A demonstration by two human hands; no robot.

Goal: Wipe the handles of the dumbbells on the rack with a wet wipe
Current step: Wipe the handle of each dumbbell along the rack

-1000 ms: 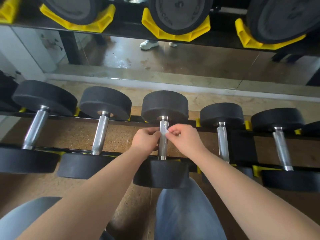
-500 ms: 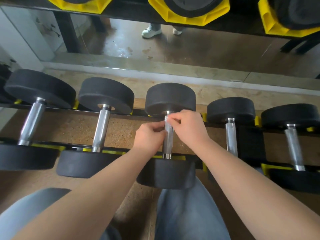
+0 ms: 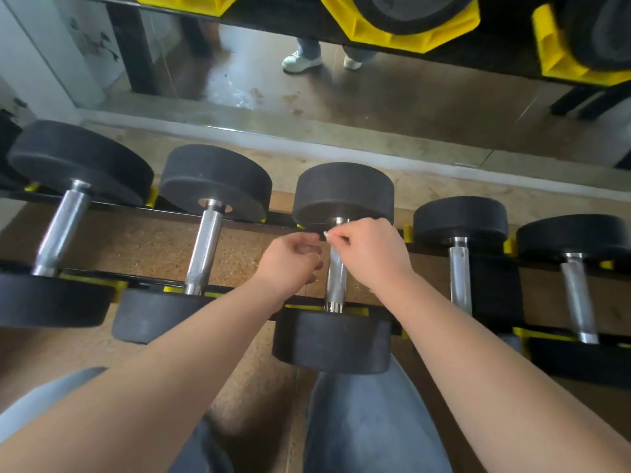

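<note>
Right hand (image 3: pixel 372 254) fingers (image 3: pixel 342 237) pinching a wet wipe (image 3: pixel 326 233) atop the middle dumbbell handle (image 3: pixel 336 285); left hand (image 3: pixel 290 264) curled alongside, grasp unclear.

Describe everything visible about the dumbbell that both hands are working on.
The middle dumbbell has two round matte-black heads, rubber by the look, joined by a knurled chrome handle. It lies across the rack rails, near head above the person's jeans-clad leg. The right-hand grip pinches a white wipe at the handle's top; the left-hand grip curls beside it, contact unclear.
</note>
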